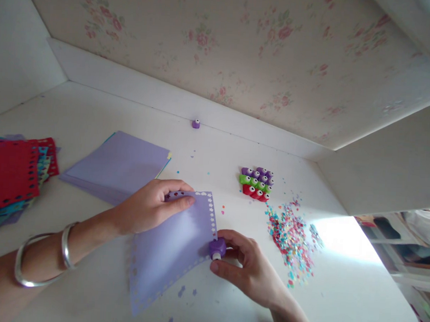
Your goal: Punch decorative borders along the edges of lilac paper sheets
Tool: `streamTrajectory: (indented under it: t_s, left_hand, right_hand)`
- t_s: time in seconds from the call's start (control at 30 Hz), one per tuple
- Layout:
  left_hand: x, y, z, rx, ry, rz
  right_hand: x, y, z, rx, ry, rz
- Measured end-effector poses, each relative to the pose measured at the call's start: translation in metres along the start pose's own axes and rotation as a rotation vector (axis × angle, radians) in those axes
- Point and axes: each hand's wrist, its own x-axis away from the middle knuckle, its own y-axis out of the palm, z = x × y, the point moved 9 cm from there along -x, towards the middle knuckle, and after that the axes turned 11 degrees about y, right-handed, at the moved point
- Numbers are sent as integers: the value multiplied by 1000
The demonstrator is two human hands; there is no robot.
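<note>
Lavender sheet: lower centre of frame, held at a tilt over the white table. Left hand pinches its upper edge between thumb and fingers. Right hand pinches a purple punch between thumb and fingers, at the sheet's right edge near the lower right corner.

Extent of holes: cut-outs show along the upper edge; the part under the left hand cannot be read. Right edge carries a close row of star-like holes from the upper right corner down to the punch. Lower and left edges also show holes, faint in places. Estimate: border nearly all round; only the short stretch at the punch is in doubt, being covered. Middle of sheet plain.

Other stock: pile of hole-edged sheets, red on top, at far left. Stack of lavender sheets, left of centre, shows no holes on its top face; judged unworked. Count of either: cannot tell.

Right of centre: grouped punches, purple, green and red, beside a heap of coloured paper bits. One small punch stands apart, upper centre.
</note>
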Motion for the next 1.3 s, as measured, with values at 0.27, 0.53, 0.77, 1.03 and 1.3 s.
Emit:
streamTrajectory:
  t_s: [0.27, 0.53, 0.77, 1.03, 1.3]
  left_hand:
    - [0, 1, -3, 10, 0, 7]
    - [-1, 2, 0, 9, 23, -20]
    - [0, 3, 2, 4, 24, -29]
    - [0, 2, 3, 4, 13, -25]
    - [0, 3, 5, -4, 31, -38]
  right_hand:
    - [0, 1, -2, 11, 3, 11]
    - [0, 1, -4, 19, -6, 26]
    - [-2, 0, -2, 1, -18, 61]
    - [-4, 0, -1, -7, 0, 75]
    - [-3, 1, -1, -20, -3, 76]
